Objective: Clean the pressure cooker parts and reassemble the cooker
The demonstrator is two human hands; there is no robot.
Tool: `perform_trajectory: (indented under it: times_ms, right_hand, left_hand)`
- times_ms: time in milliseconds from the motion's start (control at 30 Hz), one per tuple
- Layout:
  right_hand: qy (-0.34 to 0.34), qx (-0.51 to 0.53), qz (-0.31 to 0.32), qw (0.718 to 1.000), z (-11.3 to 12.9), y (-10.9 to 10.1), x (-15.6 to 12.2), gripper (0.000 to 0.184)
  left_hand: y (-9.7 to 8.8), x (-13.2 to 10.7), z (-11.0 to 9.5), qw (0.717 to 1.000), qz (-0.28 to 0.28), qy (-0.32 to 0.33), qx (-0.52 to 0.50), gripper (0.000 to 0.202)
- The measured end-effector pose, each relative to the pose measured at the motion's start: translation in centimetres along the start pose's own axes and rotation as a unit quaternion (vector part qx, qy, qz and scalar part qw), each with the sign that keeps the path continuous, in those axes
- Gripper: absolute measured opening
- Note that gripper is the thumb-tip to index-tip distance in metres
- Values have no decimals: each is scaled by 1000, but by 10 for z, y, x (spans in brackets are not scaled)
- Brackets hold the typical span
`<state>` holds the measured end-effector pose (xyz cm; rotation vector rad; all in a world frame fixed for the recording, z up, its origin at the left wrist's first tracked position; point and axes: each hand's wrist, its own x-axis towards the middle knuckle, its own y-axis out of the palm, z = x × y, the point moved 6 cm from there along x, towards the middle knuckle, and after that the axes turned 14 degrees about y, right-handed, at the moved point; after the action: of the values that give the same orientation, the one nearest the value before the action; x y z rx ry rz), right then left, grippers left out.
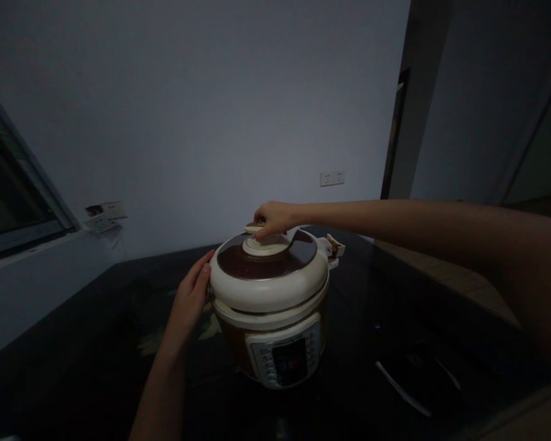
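Observation:
An electric pressure cooker [232, 343], cream and brown, stands on the dark tabletop with its control panel [284, 358] facing me. Its lid [266, 288], cream-rimmed with a dark brown top, sits on the pot; a thin gap shows under the rim. My right hand [275, 220] reaches across from the right and is closed around the lid's top handle [266, 247]. Against the left side of the lid and body rests my left hand [195, 285], its fingers curled at the edge. What its fingertips grip is partly hidden. A side handle [335, 246] juts out at the lid's right.
A dark flat object with pale edges [417, 380] lies on the black table [349, 312] at right. A wall socket [332, 178] is behind the cooker, and more sockets [105, 215] are near the window at left. The room is dim.

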<state>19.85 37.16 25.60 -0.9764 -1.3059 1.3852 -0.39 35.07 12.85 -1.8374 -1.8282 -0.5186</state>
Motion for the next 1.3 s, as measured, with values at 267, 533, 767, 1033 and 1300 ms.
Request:
perform_trajectory:
  times_ms: [267, 533, 767, 1033, 1300]
  right_hand:
    - [-10, -15, -8, 1000, -1, 0, 5, 41]
    - [-12, -17, -5, 1000, 5, 1, 6, 41]
    - [10, -12, 1, 1000, 11, 0, 2, 41]
    - [17, -21, -8, 1000, 10, -1, 4, 43]
    - [-4, -40, -8, 999, 10, -1, 3, 43]
  left_hand:
    - [1, 1, -1, 1000, 7, 14, 2, 63]
    - [2, 0, -7, 1000, 5, 18, 6, 63]
    - [-1, 0, -5, 1000, -1, 11, 8, 64]
    - [0, 1, -7, 1000, 0, 29, 13, 56]
    - [-6, 1, 3, 1000, -20, 3, -16, 56]
